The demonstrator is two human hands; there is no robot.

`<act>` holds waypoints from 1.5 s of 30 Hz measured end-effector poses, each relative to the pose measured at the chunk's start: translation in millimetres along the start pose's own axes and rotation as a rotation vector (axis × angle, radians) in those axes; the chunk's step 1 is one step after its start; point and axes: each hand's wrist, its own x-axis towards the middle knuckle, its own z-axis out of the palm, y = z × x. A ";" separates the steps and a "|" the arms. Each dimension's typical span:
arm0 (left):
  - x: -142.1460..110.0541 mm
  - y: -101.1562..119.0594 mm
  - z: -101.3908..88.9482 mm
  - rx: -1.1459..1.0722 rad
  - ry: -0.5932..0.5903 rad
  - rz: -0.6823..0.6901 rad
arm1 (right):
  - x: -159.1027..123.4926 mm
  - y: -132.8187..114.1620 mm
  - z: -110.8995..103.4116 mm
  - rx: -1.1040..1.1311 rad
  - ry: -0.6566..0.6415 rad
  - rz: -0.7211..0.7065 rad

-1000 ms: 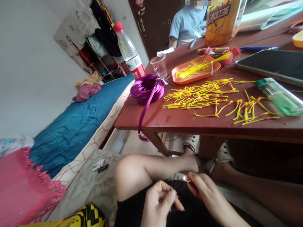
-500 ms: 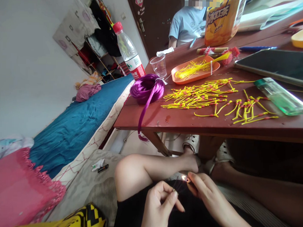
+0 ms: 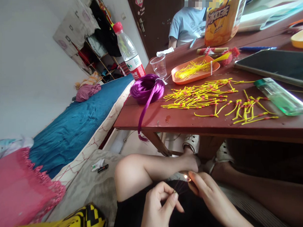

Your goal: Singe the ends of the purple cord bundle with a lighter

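Observation:
Over my lap, my left hand (image 3: 160, 203) pinches a few thin dark threads (image 3: 180, 186) between thumb and forefinger, their ends fanning up and to the right. My right hand (image 3: 207, 188) is closed around a lighter (image 3: 189, 180), mostly hidden by my fingers. A small flame (image 3: 186, 176) burns at its tip, just beyond the thread ends; whether it touches them I cannot tell. On the table above lie many short yellow cords (image 3: 199, 95) with red knots, a coil of purple cord (image 3: 147, 88) and a green lighter (image 3: 283, 96).
The red-brown table (image 3: 176, 122) holds an orange tray (image 3: 195, 70) of yellow cord, a plastic cup (image 3: 158, 65), a water bottle (image 3: 130, 51), a tea bottle (image 3: 221, 21) and a dark tablet (image 3: 277, 66). Across it sits a person in a blue shirt (image 3: 186, 23).
The flame looks smaller, and my right hand with the lighter has shifted very slightly right. My left hand keeps its pinch on the threads, almost unmoved.

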 end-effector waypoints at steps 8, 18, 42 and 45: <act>-0.1 -0.6 -1.3 -0.059 -0.051 0.000 | -1.9 0.0 -0.8 -0.067 0.120 0.031; -0.1 -0.7 -0.4 -0.129 -0.068 -0.027 | -1.1 0.5 -1.8 -0.083 0.154 0.034; 5.3 -10.5 0.1 -0.467 0.055 -0.086 | 1.1 -7.2 -5.7 0.208 -0.039 -0.007; 10.8 -15.8 -0.9 -0.835 0.197 -0.213 | 3.8 -5.3 -6.2 0.299 -0.015 0.041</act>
